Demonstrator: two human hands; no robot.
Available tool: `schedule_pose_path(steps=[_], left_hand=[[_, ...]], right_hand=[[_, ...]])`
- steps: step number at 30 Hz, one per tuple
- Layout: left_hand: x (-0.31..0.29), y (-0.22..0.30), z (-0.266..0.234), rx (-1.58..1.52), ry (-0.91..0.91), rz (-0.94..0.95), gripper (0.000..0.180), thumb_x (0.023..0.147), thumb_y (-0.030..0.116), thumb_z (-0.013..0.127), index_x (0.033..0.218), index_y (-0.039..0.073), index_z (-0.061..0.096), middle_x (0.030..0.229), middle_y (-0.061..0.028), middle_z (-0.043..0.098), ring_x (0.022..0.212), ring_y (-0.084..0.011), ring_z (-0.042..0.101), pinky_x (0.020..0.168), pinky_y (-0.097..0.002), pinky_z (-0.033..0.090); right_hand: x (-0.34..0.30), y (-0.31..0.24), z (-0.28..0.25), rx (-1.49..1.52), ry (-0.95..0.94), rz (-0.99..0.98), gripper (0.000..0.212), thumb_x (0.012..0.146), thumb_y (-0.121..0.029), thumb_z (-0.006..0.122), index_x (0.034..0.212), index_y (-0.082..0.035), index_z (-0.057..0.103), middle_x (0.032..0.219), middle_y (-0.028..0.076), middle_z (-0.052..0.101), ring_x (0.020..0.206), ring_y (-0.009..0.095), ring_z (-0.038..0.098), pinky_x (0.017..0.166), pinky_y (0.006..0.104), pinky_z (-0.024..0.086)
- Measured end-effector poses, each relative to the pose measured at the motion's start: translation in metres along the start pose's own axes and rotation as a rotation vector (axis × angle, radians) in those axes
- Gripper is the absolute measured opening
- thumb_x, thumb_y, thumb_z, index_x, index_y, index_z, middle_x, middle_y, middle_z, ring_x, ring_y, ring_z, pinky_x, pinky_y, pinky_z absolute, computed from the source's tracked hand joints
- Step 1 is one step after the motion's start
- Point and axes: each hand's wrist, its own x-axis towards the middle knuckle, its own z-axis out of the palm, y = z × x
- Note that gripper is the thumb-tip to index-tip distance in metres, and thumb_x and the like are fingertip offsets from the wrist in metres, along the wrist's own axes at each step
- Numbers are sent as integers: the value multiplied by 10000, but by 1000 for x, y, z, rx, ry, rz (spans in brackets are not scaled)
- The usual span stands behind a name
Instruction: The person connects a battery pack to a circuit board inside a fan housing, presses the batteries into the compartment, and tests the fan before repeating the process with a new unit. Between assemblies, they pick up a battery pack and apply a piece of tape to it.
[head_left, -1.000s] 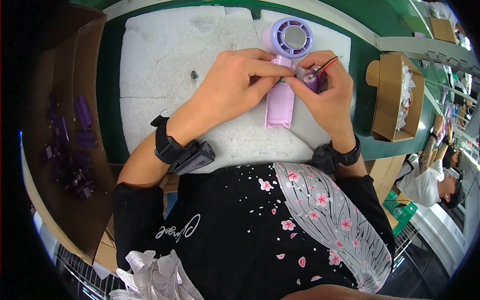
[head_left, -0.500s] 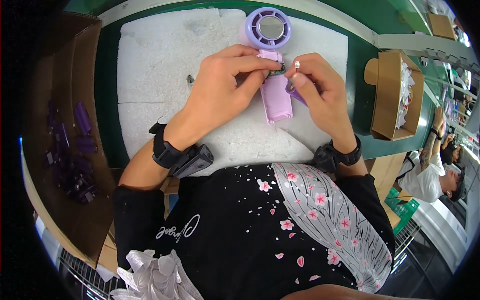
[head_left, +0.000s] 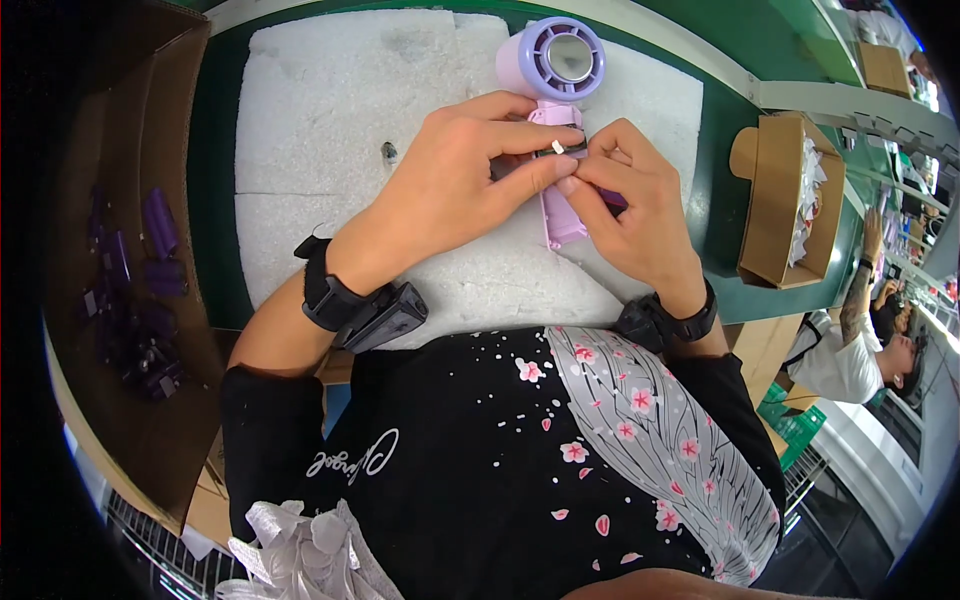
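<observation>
A handheld fan lies with its purple round head point(head_left: 569, 58) away from me and its open pink handle shell point(head_left: 563, 226) toward me. My left hand point(head_left: 465, 170) is closed over the upper handle, its index finger and thumb on either side of a small white plug point(head_left: 558, 147). Thumb and fingers of my right hand point(head_left: 640, 205) are pinched together against the left thumb tip. Under the right fingers a purple cylindrical battery point(head_left: 614, 202) partly shows over the handle. The fingers hide most of the circuit board and any wires.
A white foam pad point(head_left: 310, 120) lies under the work on the green table point(head_left: 725, 215). At left, a deep cardboard box point(head_left: 170, 90) holds several purple batteries point(head_left: 160, 222). A smaller carton point(head_left: 760, 200) with white pieces stands at right. Another person point(head_left: 850, 340) is farther right.
My right hand has moved left and up to meet the left fingertips, bringing the white plug and battery over the handle. The fan has shifted slightly right.
</observation>
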Motion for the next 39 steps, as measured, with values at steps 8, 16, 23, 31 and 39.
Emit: schedule_pose_path(steps=[8, 16, 23, 31, 39], left_hand=[[1, -1, 3, -91, 24, -61, 267, 826, 142, 692, 1080, 62, 707, 1025, -164, 662, 858, -250, 658, 756, -304, 514], [2, -2, 0, -74, 2, -40, 269, 815, 135, 703, 1075, 71, 711, 1044, -151, 661, 855, -241, 657, 747, -300, 514], [2, -2, -1, 22, -1, -12, 240, 821, 121, 698, 1055, 74, 719, 1041, -141, 665, 819, -232, 656, 726, -293, 514], [3, -3, 1, -10, 22, -59, 212, 830, 116, 691, 1035, 77, 727, 982, -137, 679, 815, -227, 658, 717, -286, 514], [2, -2, -3, -5, -24, -63, 272, 807, 67, 702, 1079, 77, 714, 1047, -151, 658, 819, -210, 662, 729, -279, 518]], right_hand=[[1, -2, 0, 72, 101, 108, 84, 799, -22, 692, 872, 18, 685, 852, 62, 547, 663, 113, 539, 562, 230, 405], [4, 6, -16, 574, -94, 430, 115, 828, -55, 682, 871, 50, 691, 841, 35, 553, 650, 77, 536, 556, 214, 391], [5, 6, -16, 665, -124, 518, 120, 836, -47, 673, 879, 64, 691, 844, 36, 538, 654, 68, 534, 563, 206, 384], [1, -7, -7, 263, 145, 253, 85, 806, -21, 708, 860, 44, 704, 845, 28, 534, 653, 58, 559, 540, 185, 391], [-1, 1, -3, 137, 38, 236, 91, 784, -19, 725, 866, 21, 716, 852, 24, 523, 609, 50, 544, 516, 190, 399]])
